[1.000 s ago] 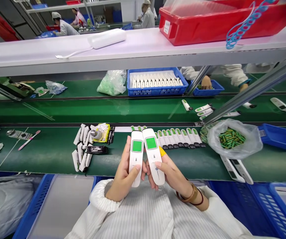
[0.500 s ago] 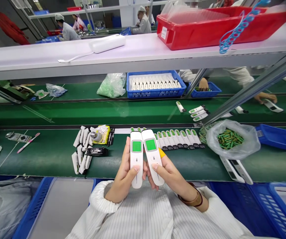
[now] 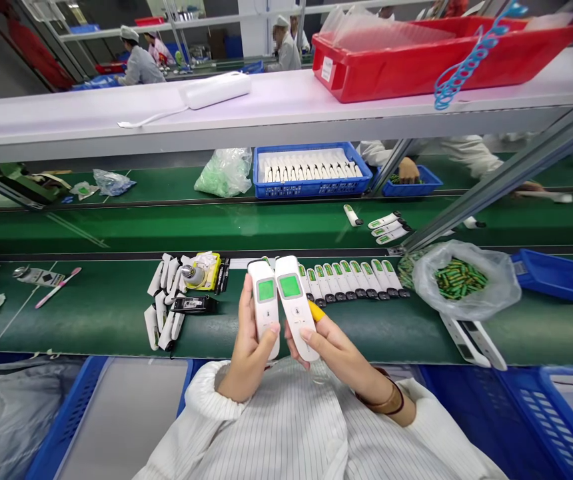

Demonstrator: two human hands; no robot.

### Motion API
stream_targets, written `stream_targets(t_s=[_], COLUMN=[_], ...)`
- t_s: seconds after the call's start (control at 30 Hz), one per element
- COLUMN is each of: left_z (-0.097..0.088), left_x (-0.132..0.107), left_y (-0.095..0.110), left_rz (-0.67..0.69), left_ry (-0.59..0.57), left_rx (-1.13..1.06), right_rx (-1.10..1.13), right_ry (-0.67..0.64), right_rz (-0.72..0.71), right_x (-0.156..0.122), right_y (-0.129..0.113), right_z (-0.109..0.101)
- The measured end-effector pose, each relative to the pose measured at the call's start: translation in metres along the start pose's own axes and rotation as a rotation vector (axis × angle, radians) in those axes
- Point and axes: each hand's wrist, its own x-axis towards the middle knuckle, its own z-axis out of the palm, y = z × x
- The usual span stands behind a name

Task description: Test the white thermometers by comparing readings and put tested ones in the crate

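Two white handheld thermometers with lit green screens are side by side over the near green bench. My left hand (image 3: 243, 363) is closed round the left thermometer (image 3: 267, 311), thumb on its lower front. In my right hand (image 3: 339, 350) is the right thermometer (image 3: 295, 312), also with the thumb on its front; one finger wears a yellow cover. The upper ends of the two nearly touch. Just behind them runs a row of white thermometers (image 3: 354, 281) with batteries showing in their open compartments. To the left lies a pile of white thermometers (image 3: 166, 303).
A plastic bag (image 3: 504, 290) of green batteries stands at right, beside a blue tray (image 3: 561, 273). A spray-topped bottle (image 3: 192, 275), a black device (image 3: 194, 305) and a pink toothbrush (image 3: 59, 287) lie left. Overhead runs a shelf with a red bin (image 3: 391, 73). A co-worker's hand (image 3: 408, 171) reaches into a blue bin.
Both hands have moved slightly left and up with the thermometers, whose screens now tilt more to the left. Across the bench, a co-worker's held white device has turned edge-on.
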Motion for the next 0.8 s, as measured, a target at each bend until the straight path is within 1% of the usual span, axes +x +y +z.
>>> stream_targets(t_s=[0.1, 0.2, 0.27, 0.3, 0.37, 0.43, 0.5, 0.57, 0.7, 0.8], left_z=[0.005, 0.007, 0.007, 0.008, 0.009, 0.011, 0.013, 0.014, 0.012, 0.011], left_x=[0.003, 0.006, 0.007, 0.007, 0.008, 0.008, 0.009, 0.009, 0.009, 0.009], left_y=[-0.002, -0.005, -0.007, -0.008, -0.010, -0.011, -0.011, -0.012, -0.014, -0.015], left_rz=[-0.040, 0.048, 0.088, 0.092, 0.080, 0.076, 0.075, 0.079, 0.077, 0.064], left_ry=[-0.001, 0.034, 0.063, 0.075, 0.089, 0.111, 0.137, 0.151, 0.137, 0.120], left_rx=[-0.056, -0.038, -0.026, -0.035, -0.072, -0.095, -0.088, -0.071, -0.056, -0.065], right_rx=[-0.126, -0.238, -0.285, -0.300, -0.281, -0.199, -0.123, -0.100, -0.145, -0.247], right_ry=[0.024, 0.111, 0.151, 0.150, 0.121, 0.106, 0.124, 0.136, 0.126, 0.148], right_rz=[0.068, 0.090, 0.060, 0.040, 0.015, 0.011, 0.000, -0.008, 0.020, 0.033], right_x=[0.000, 0.001, 0.002, 0.003, 0.004, 0.006, 0.008, 0.009, 0.008, 0.007], right_y=[0.005, 0.011, 0.015, 0.017, 0.021, 0.026, 0.030, 0.033, 0.035, 0.033], right_z=[0.000, -0.001, -0.003, -0.004, -0.005, -0.004, -0.002, 0.000, -0.003, -0.009])
